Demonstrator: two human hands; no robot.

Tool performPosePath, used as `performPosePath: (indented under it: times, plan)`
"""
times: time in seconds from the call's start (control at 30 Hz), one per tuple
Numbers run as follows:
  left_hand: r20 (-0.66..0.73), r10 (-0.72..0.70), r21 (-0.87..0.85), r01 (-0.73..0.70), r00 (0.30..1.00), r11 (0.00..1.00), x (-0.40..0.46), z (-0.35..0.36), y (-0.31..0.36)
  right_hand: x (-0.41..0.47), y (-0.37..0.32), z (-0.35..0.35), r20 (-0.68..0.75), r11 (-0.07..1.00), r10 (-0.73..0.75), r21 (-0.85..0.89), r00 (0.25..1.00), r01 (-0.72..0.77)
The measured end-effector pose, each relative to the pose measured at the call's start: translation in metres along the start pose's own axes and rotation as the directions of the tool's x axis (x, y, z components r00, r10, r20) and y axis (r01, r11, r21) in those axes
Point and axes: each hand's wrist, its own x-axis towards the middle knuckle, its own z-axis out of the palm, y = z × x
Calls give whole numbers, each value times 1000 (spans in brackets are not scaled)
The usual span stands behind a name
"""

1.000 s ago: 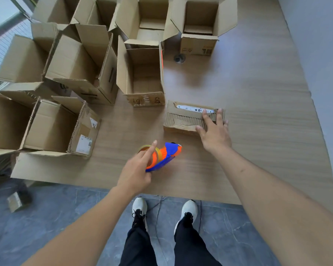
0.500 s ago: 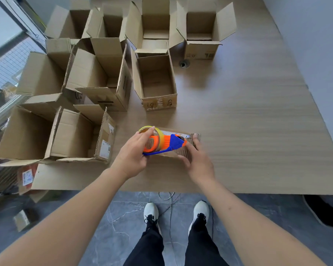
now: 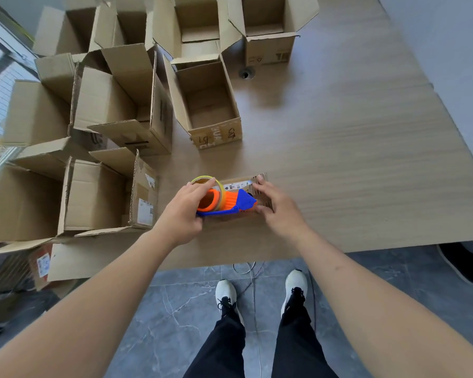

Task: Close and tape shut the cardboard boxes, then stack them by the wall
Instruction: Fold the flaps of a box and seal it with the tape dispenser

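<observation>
small flat cardboard box (image 3: 260,184), white label, closed

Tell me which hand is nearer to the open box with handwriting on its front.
Left, though only narrowly. The left hand grips the tape dispenser almost straight below the handwritten box; the right hand holds the small flat box further right.

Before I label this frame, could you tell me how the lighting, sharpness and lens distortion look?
Head view: soft daylight from the window side, no glare; open boxes cast faint shadows on the table; wide-angle bending curves its edges; tape dispenser and hands reasonably sharp.
</observation>
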Motion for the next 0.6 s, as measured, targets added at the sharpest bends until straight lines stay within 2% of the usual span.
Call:
performPosePath:
  times: [0.13,0.2,0.3,0.4,0.47,0.6]
  plan:
    - [7,8,3,-8,1000,1000,4,6,-6,3,-5,-11,-23,972,-3,-236,1000,-3]
    - [9,11,9,-11,1000,1000,5,7,-8,6,-12,-18,-45,959,-6,-284,999,-7]
    - [5,1,5,-1,1000,1000,6,7,-8,10,-18,-23,-56,971,-97,-223,994,82]
    - [8,12,5,-12,1000,1000,7,8,-8,16,-16,-26,-2,973,-198,-120,980,196]
    - [8,8,-5,-8,1000,1000,7,8,-10,18,-18,-27,35,977,-196,-72,980,198]
    - [18,12,7,-12,1000,1000,8,10,-11,22,-24,-27,12,990,-137,-12,991,137]
